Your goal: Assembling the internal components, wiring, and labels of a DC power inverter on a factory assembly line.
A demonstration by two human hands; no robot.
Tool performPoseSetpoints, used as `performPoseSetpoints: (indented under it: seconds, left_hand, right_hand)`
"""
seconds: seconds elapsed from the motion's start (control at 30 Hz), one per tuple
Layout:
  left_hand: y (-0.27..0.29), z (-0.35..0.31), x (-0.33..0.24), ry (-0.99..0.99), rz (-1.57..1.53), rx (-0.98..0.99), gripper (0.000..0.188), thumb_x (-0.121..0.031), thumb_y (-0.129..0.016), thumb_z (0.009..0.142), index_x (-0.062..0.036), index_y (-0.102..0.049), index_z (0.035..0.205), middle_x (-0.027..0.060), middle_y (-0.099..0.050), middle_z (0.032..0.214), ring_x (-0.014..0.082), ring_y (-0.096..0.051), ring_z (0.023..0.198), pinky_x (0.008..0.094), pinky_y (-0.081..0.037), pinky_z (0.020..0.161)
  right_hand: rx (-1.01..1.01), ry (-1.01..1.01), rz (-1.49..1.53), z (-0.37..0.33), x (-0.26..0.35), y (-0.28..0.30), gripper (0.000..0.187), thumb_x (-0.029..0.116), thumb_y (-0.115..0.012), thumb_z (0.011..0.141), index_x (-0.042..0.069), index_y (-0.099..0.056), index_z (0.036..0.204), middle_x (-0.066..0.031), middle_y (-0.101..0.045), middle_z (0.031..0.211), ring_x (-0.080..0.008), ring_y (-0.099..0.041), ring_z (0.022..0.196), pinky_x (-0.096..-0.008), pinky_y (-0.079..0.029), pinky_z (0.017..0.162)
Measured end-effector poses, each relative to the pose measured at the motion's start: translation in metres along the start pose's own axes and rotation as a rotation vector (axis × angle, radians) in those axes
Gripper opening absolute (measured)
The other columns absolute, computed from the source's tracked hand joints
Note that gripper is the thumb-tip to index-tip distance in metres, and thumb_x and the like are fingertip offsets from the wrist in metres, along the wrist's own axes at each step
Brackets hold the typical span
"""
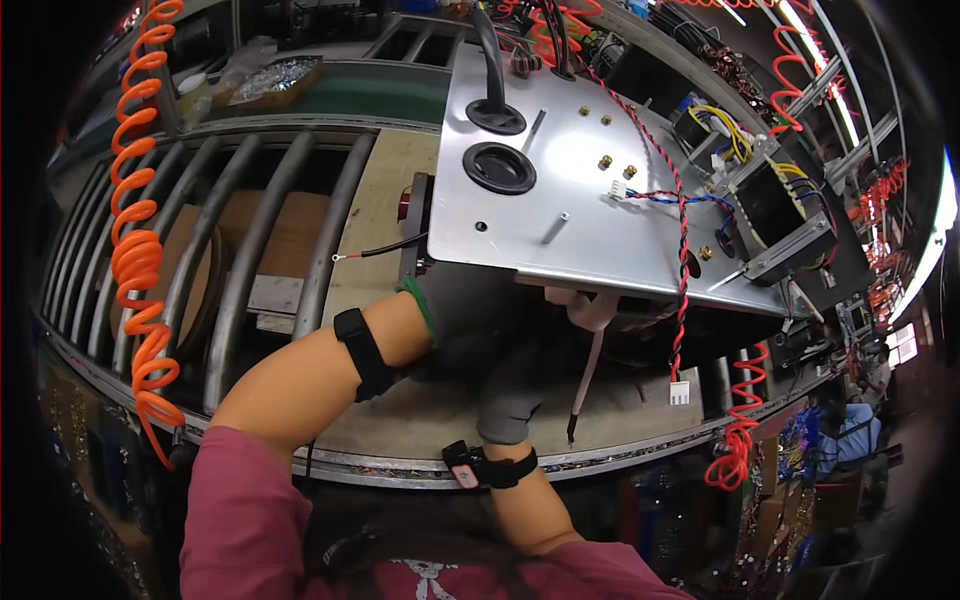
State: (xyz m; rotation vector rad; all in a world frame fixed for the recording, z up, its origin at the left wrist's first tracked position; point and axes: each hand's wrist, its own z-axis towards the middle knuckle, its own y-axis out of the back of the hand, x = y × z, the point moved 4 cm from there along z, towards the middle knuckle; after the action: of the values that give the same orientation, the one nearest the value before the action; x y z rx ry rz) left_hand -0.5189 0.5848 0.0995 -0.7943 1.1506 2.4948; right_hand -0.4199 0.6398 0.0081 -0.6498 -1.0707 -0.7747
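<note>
A silver metal panel (560, 190) with round holes, black grommets and brass studs tops the assembly in front of me. Both my forearms reach beneath its near edge. My left hand (480, 300), in a grey glove with a green cuff, goes into the shadow under the panel; its fingers are hidden. Lower and to the right, my right hand (512, 402), also grey-gloved, reaches in under the same edge, fingers out of sight. What either hand touches does not show. Near them a pale cable (588, 375) with a dark tip hangs down to the board (390, 425).
A twisted red-black wire (682, 270) with a white connector hangs over the panel's front. A transformer (770, 205) sits at its right. From its left side a black lead (385, 249) sticks out. Rollers (255, 250) and a coiled orange hose (138, 255) are at left.
</note>
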Motion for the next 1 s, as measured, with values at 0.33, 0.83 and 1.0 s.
performPoseSetpoints:
  seconds: [0.33, 0.83, 1.0]
  left_hand:
    - [0.006, -0.005, 0.004, -0.093, 0.302, -0.168, 0.032, -0.022, -0.064, 0.076, -0.0134, -0.065, 0.107, 0.0122, -0.065, 0.105, 0.0307, -0.063, 0.099, 0.0417, -0.049, 0.089]
    - [-0.006, 0.003, 0.008, 0.172, 0.34, 0.209, 0.022, -0.021, -0.062, 0.079, -0.013, -0.07, 0.098, 0.0125, -0.07, 0.092, 0.0295, -0.068, 0.089, 0.0423, -0.054, 0.074]
    - [-0.005, 0.005, 0.004, 0.163, 0.283, 0.176, 0.021, -0.021, -0.063, 0.078, -0.0122, -0.07, 0.096, 0.0133, -0.07, 0.093, 0.0306, -0.068, 0.089, 0.0433, -0.054, 0.076]
  right_hand:
    - [0.245, 0.085, -0.19, -0.002, 0.065, 0.033, 0.046, 0.002, -0.053, 0.086, -0.002, -0.048, 0.132, -0.0169, -0.052, 0.128, -0.0273, -0.049, 0.118, -0.0335, -0.039, 0.098]
    - [0.623, -0.156, -0.662, 0.051, 0.092, 0.012, 0.018, 0.017, -0.051, 0.092, 0.0, -0.055, 0.096, -0.007, -0.066, 0.071, -0.0131, -0.06, 0.049, -0.0236, -0.042, 0.038]
    - [0.62, -0.109, -0.754, 0.061, 0.088, 0.015, 0.015, 0.017, -0.05, 0.092, 0.003, -0.055, 0.093, -0.0072, -0.066, 0.068, -0.013, -0.06, 0.045, -0.024, -0.041, 0.036]
